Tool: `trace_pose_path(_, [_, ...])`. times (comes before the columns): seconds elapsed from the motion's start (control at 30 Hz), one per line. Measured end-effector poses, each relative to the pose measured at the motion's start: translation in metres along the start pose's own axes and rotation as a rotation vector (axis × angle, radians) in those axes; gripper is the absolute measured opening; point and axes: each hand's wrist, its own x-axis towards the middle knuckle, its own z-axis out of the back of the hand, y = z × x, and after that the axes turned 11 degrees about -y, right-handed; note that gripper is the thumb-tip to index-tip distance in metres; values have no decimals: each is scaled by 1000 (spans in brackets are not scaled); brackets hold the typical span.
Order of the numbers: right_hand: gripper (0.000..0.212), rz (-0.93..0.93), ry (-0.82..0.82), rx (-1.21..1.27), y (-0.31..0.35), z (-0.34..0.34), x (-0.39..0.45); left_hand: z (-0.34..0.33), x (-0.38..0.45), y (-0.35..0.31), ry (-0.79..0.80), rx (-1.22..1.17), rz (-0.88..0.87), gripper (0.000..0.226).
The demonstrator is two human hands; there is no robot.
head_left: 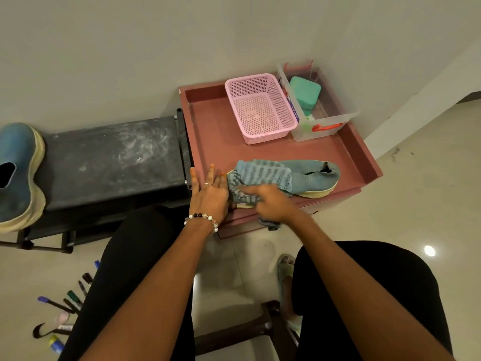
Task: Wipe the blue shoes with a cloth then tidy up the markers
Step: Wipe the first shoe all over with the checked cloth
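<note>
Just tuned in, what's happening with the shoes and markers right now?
The right hand presses a striped cloth onto the toe of a blue shoe lying on the red tray table. The left hand rests open beside the shoe's toe, fingers straight. The second blue shoe sits on the dark bench. The markers lie scattered on the floor, untouched, and the pink basket holds nothing.

A home corner (tiled floor [416, 178]), with a shoe bench [109, 162] and pink basket [260, 108].
</note>
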Motion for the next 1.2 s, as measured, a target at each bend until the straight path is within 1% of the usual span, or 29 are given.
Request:
trace_pose_path(0.03, [59, -69, -13, 121, -9, 15, -5, 0, 1, -1, 0, -4, -1, 68])
trace_pose_path(0.1, [51, -203, -73, 377, -17, 46, -17, -1, 5, -2, -1, -34, 16, 72])
trace_pose_path(0.17, [44, -367, -174, 589, -19, 72, -28, -2, 10, -4, -40, -50, 3, 68])
trace_pose_path(0.2, [43, -441, -243, 659, -20, 83, -34, -2, 11, -7, -79, -50, -29, 62])
trace_pose_path(0.27, [41, -546, -441, 777, -28, 103, -46, -4, 12, -14, -160, -99, -99, 55])
trace_pose_path(0.37, [37, -620, -791, 1010, -43, 128, -60, -3, 15, -32, -185, -267, -167, 51])
trace_pose_path(0.43, [36, -646, -1036, 1153, -54, 137, -69, -1, 16, -48, -229, -406, -249, 46])
trace_pose_path(0.5, [36, -608, -1265, 1253, -67, 144, -73, 1, 16, -65, -297, -473, -334, 46])
trace_pose_path(0.53, [36, -573, -1348, 1280, -73, 147, -74, 0, 17, -72, -328, -485, -357, 50])
trace_pose_path(0.57, [36, -556, -1396, 1278, -79, 149, -74, 0, 18, -80, -344, -484, -385, 56])
trace_pose_path(0.63, [36, -571, -1393, 1198, -89, 149, -69, -3, 23, -94, -288, -454, -445, 70])
trace_pose_path(0.7, [36, -588, -1336, 1102, -97, 145, -62, -7, 27, -104, -174, -335, -477, 82])
trace_pose_path(0.77, [37, -606, -1338, 1076, -107, 141, -51, -8, 31, -106, -149, -250, -440, 81])
trace_pose_path(0.8, [39, -616, -1359, 1091, -112, 140, -46, -8, 33, -104, -163, -252, -431, 81])
trace_pose_path(0.87, [41, -631, -1400, 1151, -120, 140, -38, -10, 38, -101, -277, -311, -470, 77])
trace_pose_path(0.93, [40, -632, -1417, 1201, -125, 141, -31, -17, 41, -100, -413, -344, -552, 61])
trace_pose_path(0.97, [40, -623, -1415, 1213, -127, 140, -27, -18, 41, -99, -440, -364, -574, 54])
trace_pose_path(1.03, [40, -602, -1403, 1239, -130, 138, -19, -13, 42, -96, -462, -432, -562, 51])
trace_pose_path(1.1, [39, -599, -1401, 1274, -131, 137, -14, -8, 47, -86, -479, -507, -511, 47])
trace_pose_path(1.17, [40, -610, -1412, 1300, -132, 135, -11, -2, 51, -72, -457, -565, -437, 40])
trace_pose_path(1.2, [41, -608, -1421, 1308, -131, 135, -12, -1, 53, -64, -437, -580, -403, 40])
